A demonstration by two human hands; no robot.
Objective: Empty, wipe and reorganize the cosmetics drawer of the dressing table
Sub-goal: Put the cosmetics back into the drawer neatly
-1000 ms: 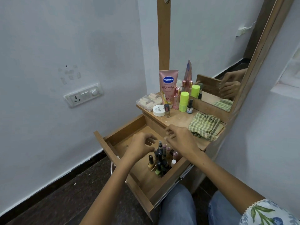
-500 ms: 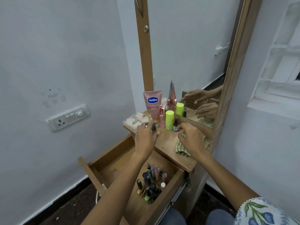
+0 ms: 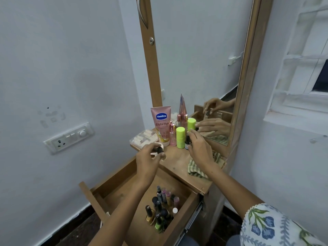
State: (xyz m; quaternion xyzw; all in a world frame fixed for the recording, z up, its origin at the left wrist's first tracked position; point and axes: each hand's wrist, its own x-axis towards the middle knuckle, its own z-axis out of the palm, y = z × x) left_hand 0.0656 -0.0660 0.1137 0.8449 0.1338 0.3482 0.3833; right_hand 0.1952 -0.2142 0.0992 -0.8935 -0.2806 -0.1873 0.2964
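Now: tall wood-framed mirror (image 3: 204,68) above wooden desk (image 3: 179,162); open wooden drawer (image 3: 124,194) below, cluster of small nail-polish bottles (image 3: 160,212) upright in its right corner.

Step in hand, as judged: returning desk-top cosmetics to drawer. Left hand (image 3: 147,157) pinches small dark-capped bottle (image 3: 160,151) beside white round jar (image 3: 157,146). Right hand (image 3: 199,148), fingers half-spread, closing on small dark bottle (image 3: 187,142) by lime-green cylinder (image 3: 180,137); grip uncertain. Advice: lift straight up, avoid toppling neighbours, set upright against cluster.

Versus half a second earlier: left hand lower, nearer desk edge; right hand further forward.
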